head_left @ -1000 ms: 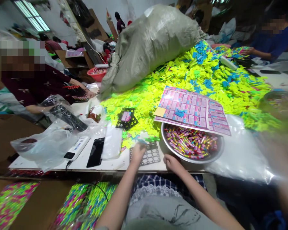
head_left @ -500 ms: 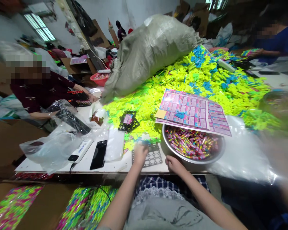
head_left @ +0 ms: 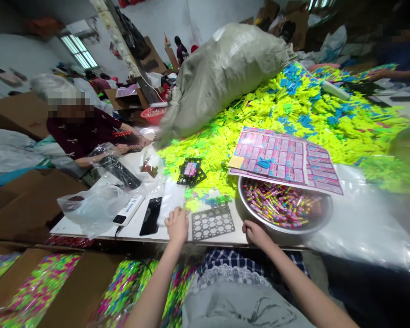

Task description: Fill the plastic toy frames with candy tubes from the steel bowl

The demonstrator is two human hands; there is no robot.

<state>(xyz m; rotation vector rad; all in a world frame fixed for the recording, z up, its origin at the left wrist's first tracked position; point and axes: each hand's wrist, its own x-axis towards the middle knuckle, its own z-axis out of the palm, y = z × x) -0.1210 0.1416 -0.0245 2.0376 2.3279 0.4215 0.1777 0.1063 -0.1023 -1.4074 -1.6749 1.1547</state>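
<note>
My left hand rests at the lower right corner of a stack of clear plastic bags, fingers bent and slightly apart, nothing visible in them. Just right of it a grey honeycomb-patterned plate lies flat on the white table. My right hand is curled closed at the table's front edge, beside a metal bowl; whatever its fingers may hold is hidden. Small pink-and-yellow wrapped sticks fill the bowl. Printed pink sheets cover its back rim, with a small blue plastic piece on top.
Behind lies a heap of yellow-green and blue plastic pieces under a large grey sack. Left are a black phone, a white device and a black lattice piece. A co-worker sits at left; another person is at far right.
My left hand has moved left, off the honeycomb plate's far left edge to the plastic bags. My right hand stays closed beside the bowl. The view has shifted slightly left.
</note>
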